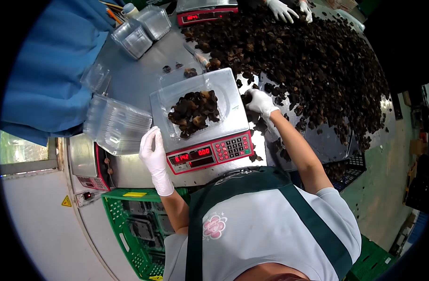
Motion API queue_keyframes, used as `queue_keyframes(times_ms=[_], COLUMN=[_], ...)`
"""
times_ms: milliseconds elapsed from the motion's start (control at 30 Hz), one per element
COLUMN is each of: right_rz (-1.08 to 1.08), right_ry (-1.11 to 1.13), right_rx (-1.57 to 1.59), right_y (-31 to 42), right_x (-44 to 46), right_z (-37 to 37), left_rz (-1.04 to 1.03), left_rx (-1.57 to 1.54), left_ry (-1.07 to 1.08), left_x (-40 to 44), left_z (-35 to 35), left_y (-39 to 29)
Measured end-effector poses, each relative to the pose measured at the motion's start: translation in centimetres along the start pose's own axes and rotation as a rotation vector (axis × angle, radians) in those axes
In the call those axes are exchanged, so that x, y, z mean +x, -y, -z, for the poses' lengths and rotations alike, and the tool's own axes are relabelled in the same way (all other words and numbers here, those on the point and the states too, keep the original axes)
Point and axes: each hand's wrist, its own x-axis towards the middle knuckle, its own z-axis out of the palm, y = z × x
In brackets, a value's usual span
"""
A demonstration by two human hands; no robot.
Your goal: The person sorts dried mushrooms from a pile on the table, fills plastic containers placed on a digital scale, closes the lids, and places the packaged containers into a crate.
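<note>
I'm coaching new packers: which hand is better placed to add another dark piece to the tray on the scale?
Probably the right hand: it is among loose dark pieces beside the scale, at the edge of the pile. The left hand is at the scale's near left corner, farther from the pile.

A single head-worn camera looks forward and steeply down, its very wide, rounded field edged in black. Close below, near the middle, sits the square silver metal scale with a red front panel (232,98); the wearer's pale grey short-sleeved shirt (252,229) fills the lower edge, while the broad heap of dark brown curled pieces (313,61) stretches off toward the upper right.
</note>
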Motion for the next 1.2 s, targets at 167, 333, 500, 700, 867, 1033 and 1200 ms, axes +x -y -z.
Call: queue_keyframes(times_ms=[167, 333, 500, 700, 867, 1033, 1200], right_rz=[0.128, 0.035, -0.103, 0.370, 0.742, 0.806, 0.485], right_ry=[-0.196, -0.315, -0.254, -0.367, -0.201, -0.249, -0.635], right_rx=[-0.127, 0.227, 1.090, 0.765, 0.115, 0.165, 0.218], right_y=[1.7, 0.3, -2.8, 9.9, 17.6, 16.4, 7.7], right_x=[1.4, 1.4, 3.5, -3.2, -4.5, -4.4, 0.8], right_z=[-3.1, -3.2, -1.1, 7.2, 3.3, 3.8, 7.1], left_rz=[-0.008, 0.000, -0.019, -0.122, -0.228, -0.179, -0.247], left_rx=[0.011, 0.017, 0.006, 0.075, 0.083, 0.130, 0.285], left_ry=[-0.001, 0.017, 0.013, 0.066, 0.268, 0.368, 0.365], left_x=[0.0, -0.2, -0.1, 1.3, 2.8, 2.5, 1.9], left_z=[-0.3, -0.4, -0.3, -1.8, -4.6, -5.7, -5.6], left_y=[0.1, 0.1, -0.1, -1.9, -2.0, -0.7, -1.5])
